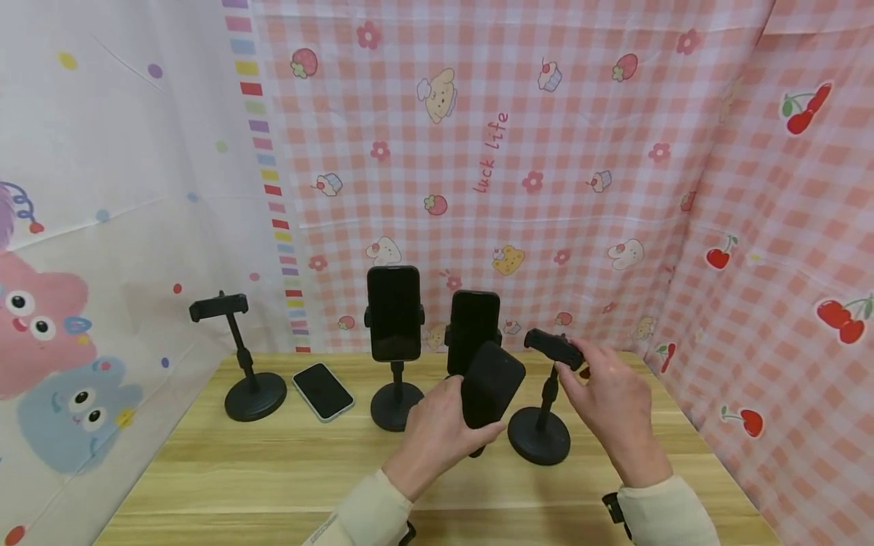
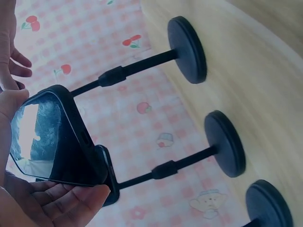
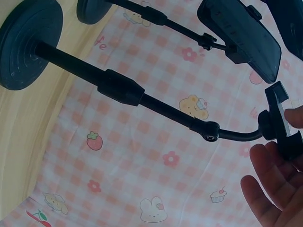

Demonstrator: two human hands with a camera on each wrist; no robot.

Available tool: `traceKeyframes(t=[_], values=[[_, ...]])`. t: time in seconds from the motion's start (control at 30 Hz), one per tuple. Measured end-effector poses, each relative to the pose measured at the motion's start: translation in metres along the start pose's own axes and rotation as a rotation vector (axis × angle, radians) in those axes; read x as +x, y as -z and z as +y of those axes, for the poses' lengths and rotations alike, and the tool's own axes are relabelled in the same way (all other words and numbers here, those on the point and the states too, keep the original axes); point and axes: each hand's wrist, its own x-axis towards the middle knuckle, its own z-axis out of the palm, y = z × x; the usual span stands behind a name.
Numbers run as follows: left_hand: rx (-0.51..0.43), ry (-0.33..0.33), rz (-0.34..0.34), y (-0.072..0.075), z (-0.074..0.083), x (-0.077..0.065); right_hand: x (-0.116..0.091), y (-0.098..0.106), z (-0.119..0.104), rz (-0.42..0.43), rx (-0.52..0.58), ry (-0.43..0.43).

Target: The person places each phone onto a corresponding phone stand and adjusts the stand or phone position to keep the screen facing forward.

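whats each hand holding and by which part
The left hand grips a black phone by its edges, between thumb and fingers. The right hand holds the head view's rightmost stand by the right end of its clamp.

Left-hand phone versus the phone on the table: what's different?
The held phone is tilted in the left hand; the other phone lies flat on the table. The held phone's edge is black; the other phone's is pale. Both have dark faces and rounded corners.

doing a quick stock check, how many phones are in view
4: a pale-edged phone flat on the table, a black phone in the left hand, and two mounted phones in the two middle stands.
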Motion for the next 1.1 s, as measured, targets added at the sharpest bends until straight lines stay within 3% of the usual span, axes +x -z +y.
traceKeyframes(t=[0.2,0.57,1.1], values=[[0.001,-0.012,-0.013,0.000,0.014,0.010,-0.002,0.004,-0.001,-0.052,0.054,-0.046],[-0.077,-0.032,-0.028,-0.003,0.031,0.019,-0.003,0.007,-0.001,-0.126,0.153,-0.167],[-0.220,-0.074,-0.026,-0.006,0.054,0.032,-0.002,0.011,0.000,-0.178,0.229,-0.233]])
